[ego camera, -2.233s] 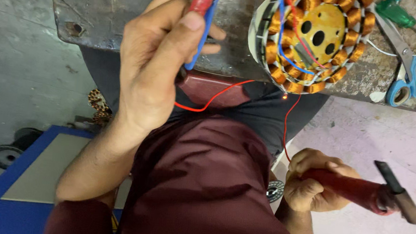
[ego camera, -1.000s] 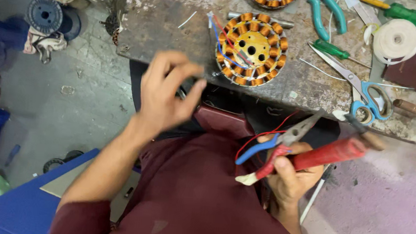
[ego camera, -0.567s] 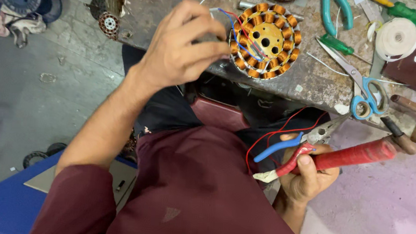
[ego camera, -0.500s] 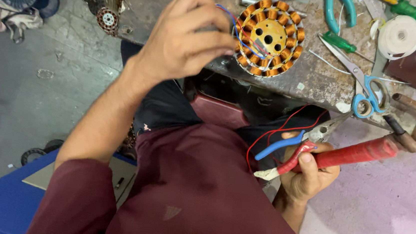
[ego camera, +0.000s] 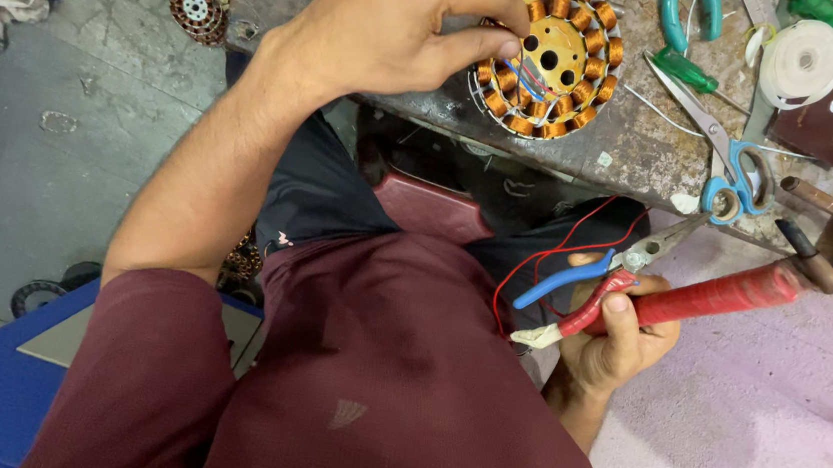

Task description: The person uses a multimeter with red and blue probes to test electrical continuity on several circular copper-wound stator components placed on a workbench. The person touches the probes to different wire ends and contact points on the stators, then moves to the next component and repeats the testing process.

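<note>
Since a moment ago the left hand (ego camera: pixel 394 26) has slid further onto the wound stator (ego camera: pixel 553 55) at the workbench's (ego camera: pixel 635 148) near edge, fingertips now pinching its thin lead wires (ego camera: pixel 528 78). A light, steady pinch near the coils seems best, to avoid kinking them. The right hand (ego camera: pixel 618 337), well below the bench edge, is closed around a red-handled hammer (ego camera: pixel 722 296) and pliers (ego camera: pixel 599 275).

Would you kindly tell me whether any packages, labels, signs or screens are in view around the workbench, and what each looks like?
None that I can make out: the workbench holds only bare tools and a copper-wound stator, with no packaging, labels, signs or screens.
</note>
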